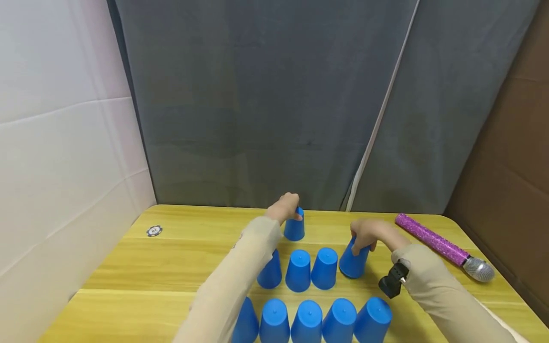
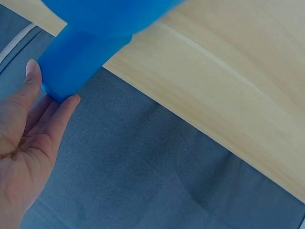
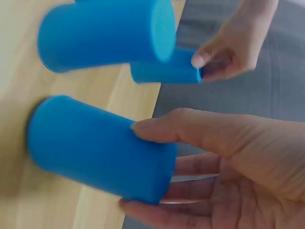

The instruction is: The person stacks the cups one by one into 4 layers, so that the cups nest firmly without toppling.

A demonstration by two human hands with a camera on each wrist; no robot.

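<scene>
Left grip (image 1: 286, 206) curls thumb and fingers round the base end of the far blue cup (image 1: 294, 227), which stands upside down alone at the back of the worktop (image 1: 180, 267), beyond the middle row; the left wrist view shows fingertips (image 2: 69, 101) wrapped on the cup's closed end. To its right, the right grip (image 1: 364, 233) holds the tilted blue cup (image 1: 354, 261) at the right end of the middle row, thumb on one side, fingers under the closed end, cup leaning off vertical with the rim on or near the wood. Judging by looks: thin moulded plastic, light, stiff enough but the wall would flex if squeezed, smooth and a bit slippery, not fragile. Best hold is the narrow closed end, pinched from above. Middle-row cups (image 1: 298, 269) and front-row cups (image 1: 308, 320) stand inverted, close together. Purple glitter microphone (image 1: 443, 247) lies far right.
</scene>
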